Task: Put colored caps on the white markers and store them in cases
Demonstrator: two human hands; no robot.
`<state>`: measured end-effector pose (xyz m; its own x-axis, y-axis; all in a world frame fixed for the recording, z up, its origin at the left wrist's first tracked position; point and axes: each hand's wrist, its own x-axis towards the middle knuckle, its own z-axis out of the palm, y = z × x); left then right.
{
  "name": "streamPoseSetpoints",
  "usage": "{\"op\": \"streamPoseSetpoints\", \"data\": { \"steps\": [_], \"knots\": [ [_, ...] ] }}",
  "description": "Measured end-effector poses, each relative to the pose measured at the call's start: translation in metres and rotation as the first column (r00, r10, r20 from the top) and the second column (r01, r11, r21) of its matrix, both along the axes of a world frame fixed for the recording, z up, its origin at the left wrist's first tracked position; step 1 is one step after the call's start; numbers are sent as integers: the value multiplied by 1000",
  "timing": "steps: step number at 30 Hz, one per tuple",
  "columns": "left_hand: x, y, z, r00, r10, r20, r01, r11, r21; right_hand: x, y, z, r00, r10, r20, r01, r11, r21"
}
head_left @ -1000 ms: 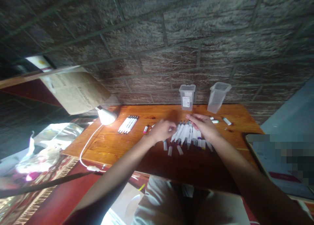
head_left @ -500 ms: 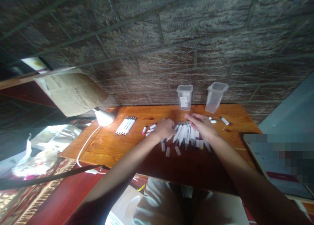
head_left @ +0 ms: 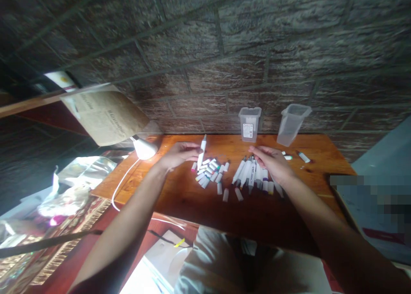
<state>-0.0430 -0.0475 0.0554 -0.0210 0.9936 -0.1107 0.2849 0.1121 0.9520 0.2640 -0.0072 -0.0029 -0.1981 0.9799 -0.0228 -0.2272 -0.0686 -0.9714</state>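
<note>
My left hand (head_left: 178,153) is closed on a white marker (head_left: 202,151), held upright above the wooden table (head_left: 180,191) at its back left. My right hand (head_left: 271,162) lies flat with fingers stretched over a row of white markers (head_left: 248,172) at the table's middle. Between the hands lies a small heap of loose marker caps (head_left: 208,170). A few more caps (head_left: 229,193) lie nearer the front edge.
Two clear plastic containers (head_left: 249,123) (head_left: 291,124) stand at the back against the brick wall. A white lamp (head_left: 144,148) with its cable (head_left: 120,187) sits at the left. Two caps or markers (head_left: 303,157) lie at the right. A blurred object (head_left: 372,208) sits at the right edge.
My left hand has left the row of markers and moved left and up with one white marker in it. The heap of caps is uncovered. The right hand stays on the row.
</note>
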Motion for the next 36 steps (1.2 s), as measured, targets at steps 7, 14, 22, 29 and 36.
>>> {"op": "streamPoseSetpoints", "data": {
  "steps": [7, 14, 22, 29, 36],
  "knots": [
    [-36, -24, -8, 932, 272, 240, -269, 962, -43, 1, 2, -9, 999, 10, 37, -11, 1000, 9],
    [-51, -26, -12, 968, 243, 62, -243, 970, -3, 1, 0, -5, 999, 1, 42, -1, 1000, -5],
    [-63, -17, -37, 837, 209, -506, -203, 977, 68, 2, 1, -9, 997, 10, 80, -10, 1000, 0],
    [-54, -14, -53, 484, 189, -854, -199, 974, 103, 2, 3, -13, 997, 1, 76, -1, 1000, -3],
    [-45, -12, -52, 300, 182, -937, -227, 967, 115, 2, 3, -11, 998, 9, 66, -9, 1000, 5]
  ]
}}
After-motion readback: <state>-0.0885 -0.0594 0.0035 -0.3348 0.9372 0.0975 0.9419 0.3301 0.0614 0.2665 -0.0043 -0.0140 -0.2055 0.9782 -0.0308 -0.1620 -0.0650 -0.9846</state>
